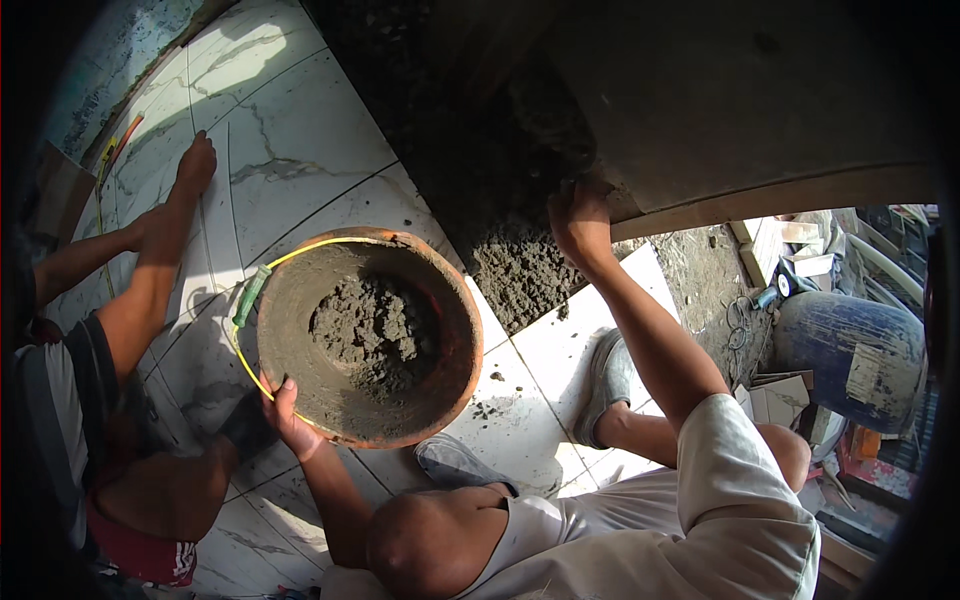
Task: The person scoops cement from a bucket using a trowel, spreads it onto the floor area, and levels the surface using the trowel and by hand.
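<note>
A round bucket (465, 330) with an orange-brown rim and grey-coated inside stands on marble-patterned tiles. Wet mortar (365, 330) lies in its bottom. My left hand (292, 418) is closed on the bucket's near-left rim, thumb over the edge, beside the yellow wire handle with its green grip (250, 296). At the corner of a large dark slab (740, 120), my right hand (580, 222) is closed above spread mortar (525, 275). Shadow and the fingers hide what that hand holds, if anything. The slab's near edge is light brown.
At the left a co-worker crouches, one hand (200, 165) over the floor tiles (300, 130). A blue barrel (850, 350) lies on its side at the right among scraps and an angle grinder (775, 290). Mortar crumbs dot the tile near my shoes (603, 385).
</note>
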### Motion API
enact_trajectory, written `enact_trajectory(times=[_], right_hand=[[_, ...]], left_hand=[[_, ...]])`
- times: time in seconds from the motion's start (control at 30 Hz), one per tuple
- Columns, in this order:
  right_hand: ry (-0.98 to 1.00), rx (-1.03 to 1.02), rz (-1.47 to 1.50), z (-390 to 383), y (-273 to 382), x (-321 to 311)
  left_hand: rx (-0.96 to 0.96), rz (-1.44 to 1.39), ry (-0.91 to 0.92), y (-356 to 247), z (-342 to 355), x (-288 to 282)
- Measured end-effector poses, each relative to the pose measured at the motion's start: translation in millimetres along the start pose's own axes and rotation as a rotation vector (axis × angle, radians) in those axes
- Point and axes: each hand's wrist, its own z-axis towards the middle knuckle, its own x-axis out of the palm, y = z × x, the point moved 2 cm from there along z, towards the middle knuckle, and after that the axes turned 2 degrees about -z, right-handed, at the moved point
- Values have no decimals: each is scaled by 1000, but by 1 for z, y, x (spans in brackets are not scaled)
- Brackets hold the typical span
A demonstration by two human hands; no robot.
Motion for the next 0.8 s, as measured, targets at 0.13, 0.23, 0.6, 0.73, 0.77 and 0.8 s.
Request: enact_trajectory(times=[0.13,0.23,0.6,0.73,0.77,0.8], right_hand=[[338,192,-352,41,-97,62],[256,177,-104,-4,-17,41],[874,-478,-302,-92,83,-131],[907,-563,-452,-117,76,-16],[922,-935,-582,-163,65,13],[1006,-690,-472,-164,72,7]], left_hand=[[-18,-74,50,-1,-10,45],[61,90,-44,-16,-15,13],[77,75,241,-39,-56,112],[173,197,457,-34,-75,129],[278,276,497,-31,-73,133],[253,271,481,-26,-70,125]])
